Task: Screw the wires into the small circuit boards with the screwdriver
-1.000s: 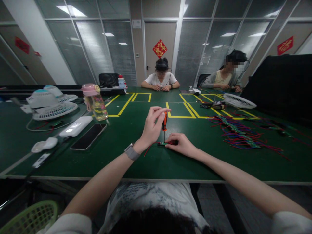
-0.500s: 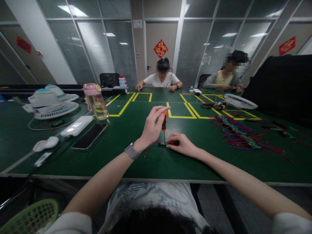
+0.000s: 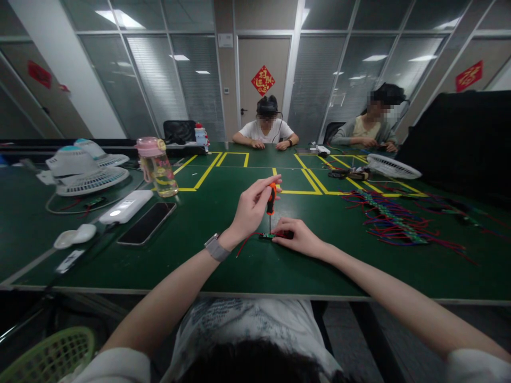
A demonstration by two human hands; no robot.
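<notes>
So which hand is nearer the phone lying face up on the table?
Left. The left hand holds the screwdriver right of the phone; the right hand lies farther right.

You are sitting in an office room turned into an assembly workshop: glass partition walls [image 3: 183, 80] are closing it in, yellow tape [image 3: 207, 170] is marking bays on a long green table [image 3: 223, 266], and bundles of coloured wires [image 3: 395, 221] are lying near two other seated people.

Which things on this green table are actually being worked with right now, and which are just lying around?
In use:
left hand
screwdriver
right hand
small circuit board

Lying about:
phone
water bottle
desk fans
wire bundle
</notes>
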